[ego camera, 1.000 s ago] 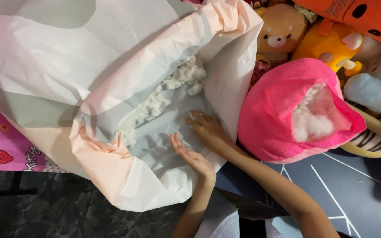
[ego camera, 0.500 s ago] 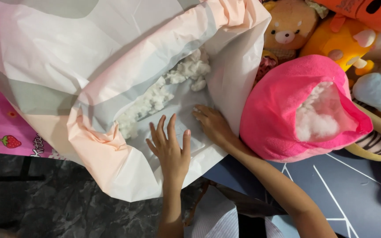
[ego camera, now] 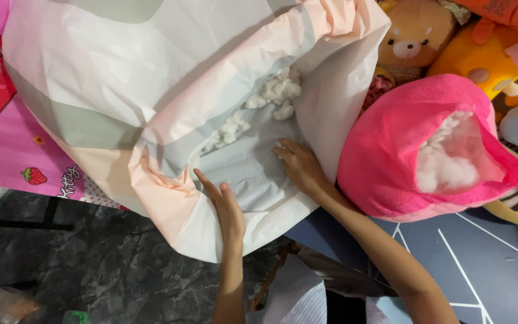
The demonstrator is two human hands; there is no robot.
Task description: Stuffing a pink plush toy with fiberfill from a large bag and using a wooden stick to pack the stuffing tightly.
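While both hands (ego camera: 226,207) reach inside, plastic bag (ego camera: 151,78) holding white stuffing (ego camera: 271,96)

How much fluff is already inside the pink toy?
Some white stuffing already shows in the pink plush cover. Both hands, left hand and right hand, are inside the big plastic bag. Loose fluff remains there.
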